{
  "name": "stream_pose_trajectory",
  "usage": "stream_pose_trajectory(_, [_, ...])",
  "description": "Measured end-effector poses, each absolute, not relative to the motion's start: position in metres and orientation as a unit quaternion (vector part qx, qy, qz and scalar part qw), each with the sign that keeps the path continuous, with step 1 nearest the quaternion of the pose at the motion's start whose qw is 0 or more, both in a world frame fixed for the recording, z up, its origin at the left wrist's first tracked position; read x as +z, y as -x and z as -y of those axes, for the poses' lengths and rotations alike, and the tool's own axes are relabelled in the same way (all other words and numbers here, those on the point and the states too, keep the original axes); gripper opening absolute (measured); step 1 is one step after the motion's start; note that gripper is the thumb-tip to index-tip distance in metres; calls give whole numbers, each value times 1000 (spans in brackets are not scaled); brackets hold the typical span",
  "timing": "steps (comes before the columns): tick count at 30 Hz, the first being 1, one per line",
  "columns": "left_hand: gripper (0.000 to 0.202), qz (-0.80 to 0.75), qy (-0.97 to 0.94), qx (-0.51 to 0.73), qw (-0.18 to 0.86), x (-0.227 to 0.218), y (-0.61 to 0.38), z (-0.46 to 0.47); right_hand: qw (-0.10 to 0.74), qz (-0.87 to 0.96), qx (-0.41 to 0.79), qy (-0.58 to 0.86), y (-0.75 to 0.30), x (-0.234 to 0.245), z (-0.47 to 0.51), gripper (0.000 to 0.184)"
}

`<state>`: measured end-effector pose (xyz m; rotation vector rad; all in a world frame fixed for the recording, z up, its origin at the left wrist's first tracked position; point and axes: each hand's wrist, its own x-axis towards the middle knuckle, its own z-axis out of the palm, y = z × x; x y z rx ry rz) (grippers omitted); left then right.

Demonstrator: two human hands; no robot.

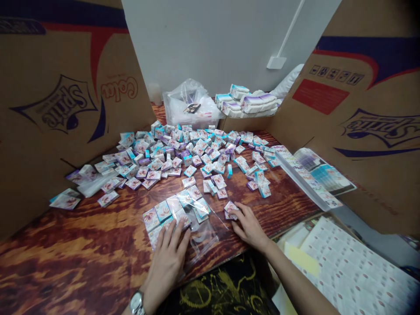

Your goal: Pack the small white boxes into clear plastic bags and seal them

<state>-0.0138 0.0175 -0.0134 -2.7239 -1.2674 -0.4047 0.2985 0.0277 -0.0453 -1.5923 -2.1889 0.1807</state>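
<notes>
My left hand (pixel 167 258), with a wristwatch (pixel 137 302) on its wrist, lies flat with fingers apart on a transparent plastic bag (pixel 205 238). Several small white-and-teal boxes (pixel 167 216) sit in the bag, packed in a layer under my fingertips. My right hand (pixel 247 225) is just right of the bag, its fingers curled around a small box (pixel 230 210) on the wood-grain table (pixel 98 245). A large loose scatter of similar boxes (pixel 177 157) spreads across the table beyond my hands.
Sprite-printed cardboard panels (pixel 55 100) stand at both sides. A stack of printed sheets (pixel 354 271) lies low at right, and a flat packet (pixel 315 175) lies on the table's right. Wrapped packs (pixel 246 100) and a plastic bag in a bin (pixel 190 107) stand at the back.
</notes>
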Motion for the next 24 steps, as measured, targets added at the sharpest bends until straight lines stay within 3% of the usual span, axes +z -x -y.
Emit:
stream_pose_trajectory(4, [43,421,892,-150,64,-15,16,-16,214,778,86,584,-297,-44,-37,23])
stream_pose_trajectory(10, [45,423,893,-136,69,-13,17,-13,362,673,28,644,-272,-44,-78,30])
stream_pose_trajectory(16, [45,388,910,-132,65,3,8,2,313,655,-17,687,-241,-70,-106,44])
stream_pose_trajectory(24, [47,382,914,-129,46,6,10,10,340,707,50,618,-284,-64,-70,41])
